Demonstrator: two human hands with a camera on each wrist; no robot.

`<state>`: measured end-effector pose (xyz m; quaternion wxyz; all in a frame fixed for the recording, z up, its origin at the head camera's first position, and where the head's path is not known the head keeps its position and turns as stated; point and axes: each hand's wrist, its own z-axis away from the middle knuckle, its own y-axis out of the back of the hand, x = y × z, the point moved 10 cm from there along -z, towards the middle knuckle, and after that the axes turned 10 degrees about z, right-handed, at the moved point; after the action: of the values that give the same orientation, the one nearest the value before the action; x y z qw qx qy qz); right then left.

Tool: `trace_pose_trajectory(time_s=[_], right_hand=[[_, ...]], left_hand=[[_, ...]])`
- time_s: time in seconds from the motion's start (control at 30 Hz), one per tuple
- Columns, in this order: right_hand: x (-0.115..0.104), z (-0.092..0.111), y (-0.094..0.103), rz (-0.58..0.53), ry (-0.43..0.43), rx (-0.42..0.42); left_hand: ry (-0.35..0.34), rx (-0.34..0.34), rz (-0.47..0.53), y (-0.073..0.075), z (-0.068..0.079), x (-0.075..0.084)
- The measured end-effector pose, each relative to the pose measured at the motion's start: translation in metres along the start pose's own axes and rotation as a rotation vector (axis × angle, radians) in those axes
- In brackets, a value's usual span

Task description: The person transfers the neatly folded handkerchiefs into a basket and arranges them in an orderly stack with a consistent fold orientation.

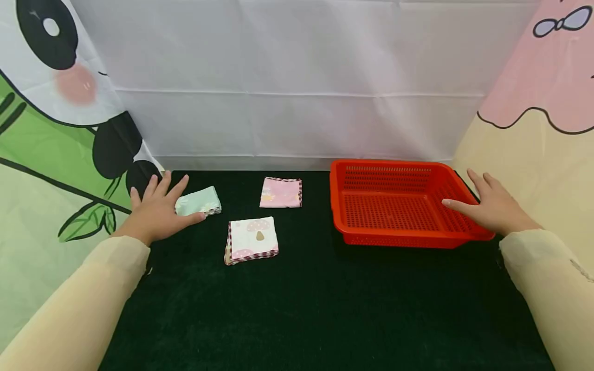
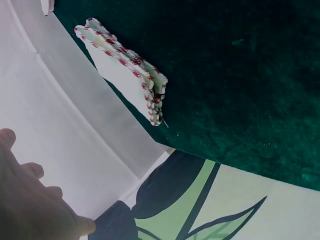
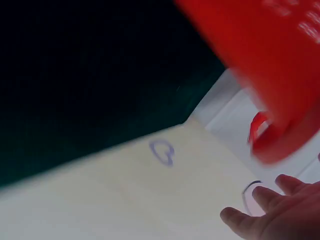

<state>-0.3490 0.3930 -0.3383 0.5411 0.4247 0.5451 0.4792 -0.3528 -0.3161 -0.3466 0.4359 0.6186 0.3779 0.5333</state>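
Note:
My left hand [image 1: 160, 210], fingers spread, is by a folded pale green cloth [image 1: 199, 201] at the left of the table; the hand covers part of that cloth in the head view. In the left wrist view the cloth [image 2: 122, 70] shows a red-and-white stitched edge, apart from the fingers. A folded pink cloth [image 1: 281, 192] lies farther back, and a folded white cloth [image 1: 254, 238] with a mushroom print lies nearer. On the right, my right hand [image 1: 496, 206] has its fingers extended beside the red plastic basket [image 1: 394, 237]. Whether it touches the rim cannot be told.
A dark green cloth [image 1: 297, 309] covers the table. Behind it hangs a white sheet [image 1: 297, 77], with a panda-print sheet [image 1: 46, 154] on the left and a pink and cream sheet [image 1: 533, 103] on the right. The basket's inside shows bare perforated walls.

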Motion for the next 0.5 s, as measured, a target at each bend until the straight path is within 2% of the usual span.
trace_pose_trajectory(time_s=[0.27,0.5], right_hand=[[0.006,-0.001,-0.01,-0.231,0.009,-0.045],[0.021,0.005,-0.029,-0.435,0.0,-0.164]], left_hand=[[-0.025,-0.01,0.033,-0.01,-0.004,-0.005],[-0.058,-0.007,0.084,-0.021,-0.007,-0.004]])
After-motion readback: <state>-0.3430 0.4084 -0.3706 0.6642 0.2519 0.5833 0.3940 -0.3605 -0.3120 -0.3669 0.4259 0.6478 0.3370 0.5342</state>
